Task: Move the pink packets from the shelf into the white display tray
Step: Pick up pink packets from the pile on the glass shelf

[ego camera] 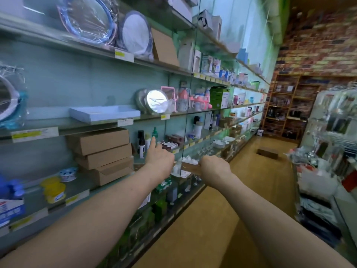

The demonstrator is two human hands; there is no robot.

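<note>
Two hands reach apart, below-right of the one white tray [104, 114]: left hand [161, 161] empty, one finger extended; right hand [214, 168] gripping a brown bar [190, 167]; three cardboard boxes [102, 149] under the tray.

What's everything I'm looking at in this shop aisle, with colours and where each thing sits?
shallow white display tray: one, white, middle shelf.
brown cardboard boxes: three, brown, stacked on the shelf below the tray.
plastic-wrapped round mirrors: two, blue and dark rims, top shelf.
yellow round tubs: two, yellow, lower shelf, left.
green carton: one, green, middle shelf, further along.
low brown box: one, brown, on the aisle floor.
pink packets: none plainly visible.
brown flat strip: one, brown, in the right hand's grip.
left hand: one, index finger pointing at the shelves, holding nothing.
right hand: one, gripping the strip.
</note>
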